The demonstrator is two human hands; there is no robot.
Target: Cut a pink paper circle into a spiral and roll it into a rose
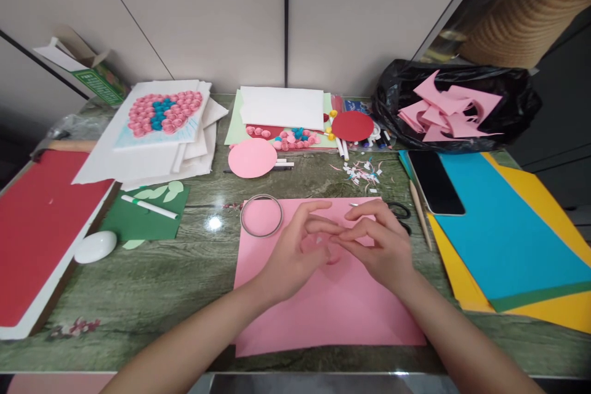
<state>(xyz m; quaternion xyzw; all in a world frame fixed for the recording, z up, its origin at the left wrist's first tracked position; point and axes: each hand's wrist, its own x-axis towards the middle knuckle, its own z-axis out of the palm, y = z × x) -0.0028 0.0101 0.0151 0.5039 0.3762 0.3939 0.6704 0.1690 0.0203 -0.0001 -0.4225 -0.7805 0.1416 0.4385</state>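
My left hand (295, 249) and my right hand (381, 240) meet over a pink paper sheet (323, 308) in the middle of the table. Both pinch a small rolled pink paper piece (330, 252) between thumb and fingers, just above the sheet. A metal ring (261, 215) lies on the sheet's top left corner, close to my left hand. Black-handled scissors (399, 212) lie behind my right hand, partly hidden by it.
Blue, yellow and green paper sheets (503, 234) with a black phone (434, 181) lie right. A black bag (462, 104) holds pink scraps. A pink paper disc (252, 157), a red disc (352, 125), a paper-rose heart picture (161, 114), a red board (41, 228) and a green sheet (148, 215) also lie there.
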